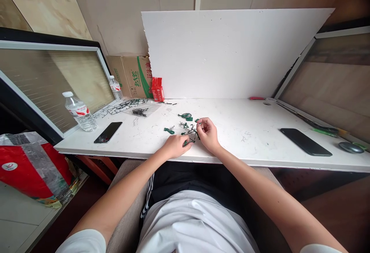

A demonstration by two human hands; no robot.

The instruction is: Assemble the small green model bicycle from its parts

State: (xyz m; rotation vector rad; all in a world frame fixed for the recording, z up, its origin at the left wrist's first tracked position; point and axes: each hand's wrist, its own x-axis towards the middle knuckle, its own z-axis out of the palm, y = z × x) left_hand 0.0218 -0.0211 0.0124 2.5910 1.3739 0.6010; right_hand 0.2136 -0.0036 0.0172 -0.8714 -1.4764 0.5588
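On the white table, my left hand point(175, 146) is closed at the lower end of a small dark model frame point(190, 131) of thin bars, much like a toy bicycle frame. My right hand point(208, 134) is pinched at the frame's right side; its fingers partly hide it, and what they hold is too small to make out. A green bit point(197, 120) shows by the right fingertips. Just beyond lie a round spoked green part point(185, 115) and a small green block point(189, 119). To the left is a green elongated piece point(169, 130).
Dark part sprues point(127, 106) and a clear bag of small parts point(140, 112) lie back left. Two water bottles point(81, 112), a red box point(157, 90) and a phone point(108, 132) are left. Another phone point(305, 142) and a mouse point(350, 147) lie right. A white board point(237, 52) stands behind.
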